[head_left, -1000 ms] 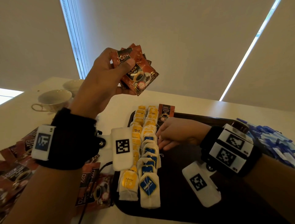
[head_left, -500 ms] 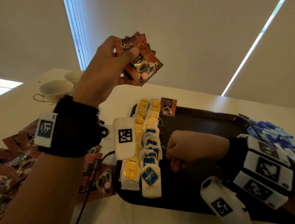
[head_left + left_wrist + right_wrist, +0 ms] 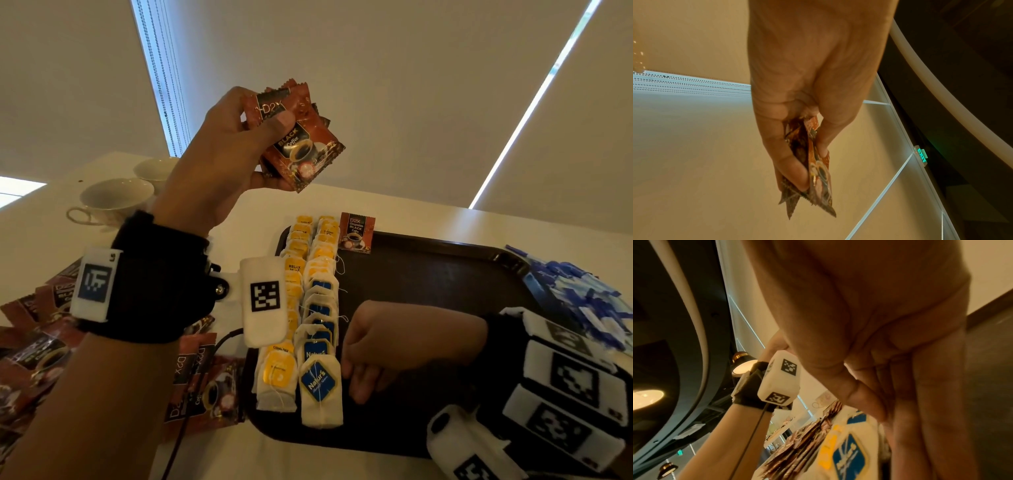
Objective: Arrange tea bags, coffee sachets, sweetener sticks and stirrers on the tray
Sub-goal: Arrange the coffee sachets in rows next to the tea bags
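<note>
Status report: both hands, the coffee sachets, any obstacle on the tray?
Left hand grips raised sachets. Right hand curled, empty, over tray beside tea bags. One sachet placed; space clear.

right hand (image 3: 869, 337) fingers curled | tea bags (image 3: 849, 456) below | left wrist camera (image 3: 780, 378) beside
</note>
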Tool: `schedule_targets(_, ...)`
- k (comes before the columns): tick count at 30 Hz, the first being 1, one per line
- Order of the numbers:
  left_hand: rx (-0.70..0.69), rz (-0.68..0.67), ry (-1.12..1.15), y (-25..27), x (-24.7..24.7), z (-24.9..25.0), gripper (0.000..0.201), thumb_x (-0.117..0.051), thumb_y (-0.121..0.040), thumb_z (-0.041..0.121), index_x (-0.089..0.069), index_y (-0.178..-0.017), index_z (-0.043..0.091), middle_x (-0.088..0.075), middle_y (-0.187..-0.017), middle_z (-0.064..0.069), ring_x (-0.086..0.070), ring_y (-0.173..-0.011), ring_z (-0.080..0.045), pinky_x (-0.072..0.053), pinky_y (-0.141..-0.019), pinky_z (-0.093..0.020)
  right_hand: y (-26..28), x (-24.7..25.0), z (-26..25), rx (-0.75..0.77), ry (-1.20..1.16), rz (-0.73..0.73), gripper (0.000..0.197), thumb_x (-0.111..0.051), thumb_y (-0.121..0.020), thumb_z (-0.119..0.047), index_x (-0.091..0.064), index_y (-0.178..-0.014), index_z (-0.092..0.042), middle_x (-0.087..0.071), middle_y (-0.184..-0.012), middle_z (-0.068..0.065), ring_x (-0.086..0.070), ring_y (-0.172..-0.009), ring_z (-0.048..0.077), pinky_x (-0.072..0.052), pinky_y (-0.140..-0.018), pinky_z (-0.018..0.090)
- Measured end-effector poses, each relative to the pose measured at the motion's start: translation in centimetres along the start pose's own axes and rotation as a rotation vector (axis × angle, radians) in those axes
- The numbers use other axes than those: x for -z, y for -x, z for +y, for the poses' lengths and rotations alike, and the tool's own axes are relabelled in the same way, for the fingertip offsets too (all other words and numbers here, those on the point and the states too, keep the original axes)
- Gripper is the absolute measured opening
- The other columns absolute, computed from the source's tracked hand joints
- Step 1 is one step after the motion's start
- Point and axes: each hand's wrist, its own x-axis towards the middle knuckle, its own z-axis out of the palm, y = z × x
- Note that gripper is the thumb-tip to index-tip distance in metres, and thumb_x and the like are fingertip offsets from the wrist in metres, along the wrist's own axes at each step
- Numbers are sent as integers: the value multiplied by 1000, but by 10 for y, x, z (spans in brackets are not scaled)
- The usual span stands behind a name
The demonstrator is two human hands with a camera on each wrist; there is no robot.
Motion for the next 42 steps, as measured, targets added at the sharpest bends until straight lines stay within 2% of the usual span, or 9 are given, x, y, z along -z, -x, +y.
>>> schedule_targets(2,3,4,-4,0,-1,0,8,-54,-94,21,-47,-93,23,-63,-98,2,-68,-81,-14,-56,-55,-26,0,1,-2,32,16,32,26,-46,-95,-9,-64,-101,9,-66,-109,24,-69,-87,26,-55,-79,30)
schedule_targets(5,-2,13,1,-1,1,0,8,-54,-94,22,-47,-95,22,-63,-100,2,-68,-85,-14,-56,-55,-26,-10,20,0,-35,-28,8,28,-36,-100,-14,-60,-101,1,-66,-111,19,-67,-73,8,-53,-73,21)
schedule_targets(9,-12,8,4,-1,2,-1,6,-54,-94,22,-48,-94,23,-63,-101,2,-69,-83,-13,-56,-56,-26,-19,64,15,-119,51,349,26,-45,-97,-20,-61,-113,-5,-67,-91,4,-62,-74,10,-50,-65,21)
schedule_targets(12,-11,2,-2,-2,0,-2,6,-54,-94,21,-48,-94,22,-64,-96,1,-70,-75,-9,-55,-53,-25,-23,84,23,-58,304,575,27,-50,-94,-21,-58,-119,-14,-60,-112,3,-58,-97,16,-47,-79,25)
schedule_targets(15,5,8,-22,-3,-4,-5,7,-54,-94,20,-48,-91,21,-64,-94,-1,-69,-73,-11,-55,-51,-25,-36,94,21,-69,519,655,41,-49,-94,-32,-46,-134,-27,-46,-127,8,-50,-113,26,-43,-95,38)
schedule_targets(19,6,11,-13,-3,-3,-5,11,-55,-93,20,-47,-98,14,-65,-93,-3,-70,-68,-8,-55,-51,-26,-66,109,21,-115,651,775,54,-51,-90,-47,-37,-138,-25,-38,-132,11,-43,-119,30,-43,-91,42)
schedule_targets(24,11,22,-21,-4,0,-6,8,-54,-92,21,-48,-96,17,-64,-96,-2,-70,-71,-8,-55,-51,-26,-84,124,27,-111,571,711,80,-63,-78,-58,-27,-143,-28,-38,-132,12,-41,-122,31,-41,-94,43)
schedule_targets(32,15,22,-27,-5,2,-7,10,-55,-92,21,-49,-99,16,-64,-96,0,-70,-72,-10,-56,-52,-27,-87,131,33,-49,704,705,67,-57,-83,-55,-27,-141,-41,-44,-124,8,-49,-113,28,-43,-84,38)
schedule_targets(42,10,19,-26,-5,0,-9,8,-55,-92,20,-48,-93,19,-65,-91,0,-70,-67,-8,-56,-51,-26,-95,133,38,-9,685,732,71,-57,-85,-52,-21,-145,-40,-47,-127,6,-48,-118,26,-42,-91,40)
